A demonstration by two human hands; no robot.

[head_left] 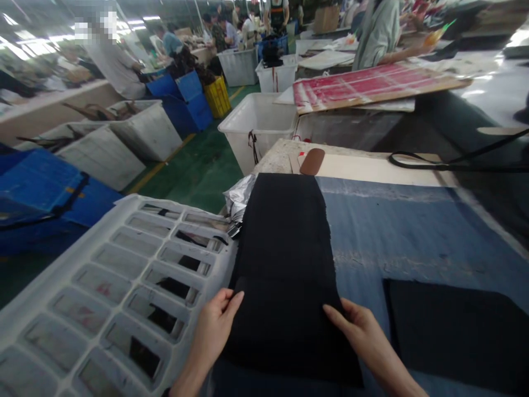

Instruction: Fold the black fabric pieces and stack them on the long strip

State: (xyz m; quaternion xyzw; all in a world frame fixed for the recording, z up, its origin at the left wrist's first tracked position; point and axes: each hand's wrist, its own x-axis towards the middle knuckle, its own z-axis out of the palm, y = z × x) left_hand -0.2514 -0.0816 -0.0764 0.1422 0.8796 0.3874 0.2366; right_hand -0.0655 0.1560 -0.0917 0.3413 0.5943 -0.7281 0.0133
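A long piece of black fabric point(285, 237) lies before me over the left part of a blue-covered table point(372, 226). My left hand point(217, 320) pinches its left edge, thumb on top. On the opposite edge my right hand point(357, 325) grips the fabric the same way, with the fingers partly hidden beneath. The near end of the piece hangs slightly past my hands. To the right of my right hand rests a stack of black fabric pieces point(458, 331), lying flat on the blue surface.
A white slotted plastic crate point(144, 264) stands at the left. Crumpled silver wrapping point(240, 198) sits at the table's left edge. A brown oval piece point(313, 161) lies at the far edge. Beyond are a white bin point(260, 124), a red-and-white board point(372, 85) and several people.
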